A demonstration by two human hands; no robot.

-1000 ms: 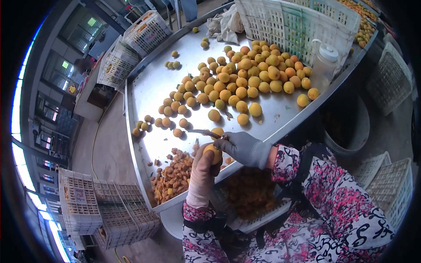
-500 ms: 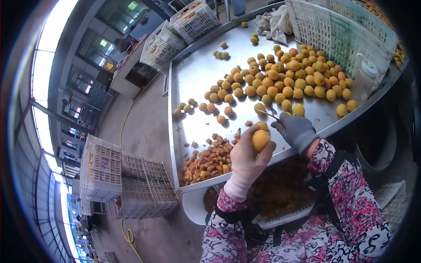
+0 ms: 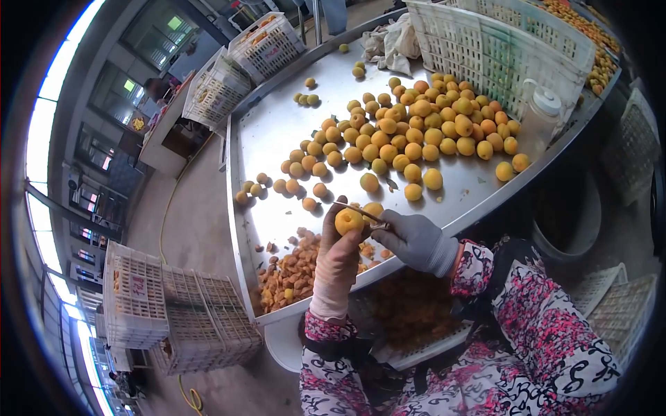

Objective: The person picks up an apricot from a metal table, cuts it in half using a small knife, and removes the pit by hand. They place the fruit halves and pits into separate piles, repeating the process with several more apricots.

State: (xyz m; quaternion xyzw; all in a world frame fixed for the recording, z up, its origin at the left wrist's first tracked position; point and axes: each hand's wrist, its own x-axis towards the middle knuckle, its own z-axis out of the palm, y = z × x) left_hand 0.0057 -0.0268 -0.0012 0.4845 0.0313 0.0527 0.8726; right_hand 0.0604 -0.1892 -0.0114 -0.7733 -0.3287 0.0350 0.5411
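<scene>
My left hand (image 3: 336, 256), in a pale glove with stained fingertips, holds a yellow-orange fruit (image 3: 348, 221) above the metal table's (image 3: 260, 139) near edge. A second fruit (image 3: 373, 210) is right behind it, between my hands. My right hand (image 3: 416, 241), in a grey glove, is closed round a thin tool (image 3: 368, 215) whose shaft reaches across to the held fruit. Beyond my hands lies a heap of whole fruits (image 3: 416, 132). Small brown pieces (image 3: 295, 272) are piled at the table's near left corner.
White crates (image 3: 499, 66) stand on the table's far right, beside a lidded clear jug (image 3: 540, 118) and a cloth (image 3: 393, 43). Stacked crates (image 3: 201, 312) stand on the floor at left. A round bin (image 3: 565, 215) is at right. Below the table edge sits a filled crate (image 3: 416, 312).
My right hand has brought the tool from beyond the fruit onto it, closer to my left hand. The held fruit is turned. The whole view has shifted, so the table appears further left.
</scene>
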